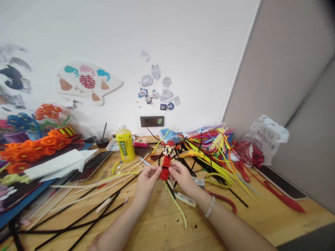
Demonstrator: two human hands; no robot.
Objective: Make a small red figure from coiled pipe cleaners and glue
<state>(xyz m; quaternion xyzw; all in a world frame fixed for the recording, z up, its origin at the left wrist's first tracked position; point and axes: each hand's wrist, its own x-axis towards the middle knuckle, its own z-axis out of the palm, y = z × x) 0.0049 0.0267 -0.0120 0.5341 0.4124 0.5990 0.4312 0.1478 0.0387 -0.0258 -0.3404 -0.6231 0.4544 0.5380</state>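
A small pipe-cleaner doll (166, 163) with a red body, a pale face and red on its head stands upright above the table between my hands. A black strip crosses its waist. My left hand (147, 180) pinches the doll's left side at that strip with thumb and finger. On the other side, my right hand (183, 177) grips it at the same height, its fingers closed. Below lie a yellow-green pipe cleaner (180, 209) and a pale glue-like tube (185, 198). Scissors with yellow-green handles (217, 179) are right of my right hand.
Black pipe cleaners (102, 209) cross the wooden table at left. A yellow drink bottle (125, 143) and a plastic cup (101, 137) stand behind. Colourful pipe cleaners (217, 139) are heaped back right, beside a plastic bag (269, 139). Orange flowers (36, 148) and white paper (60, 164) lie left.
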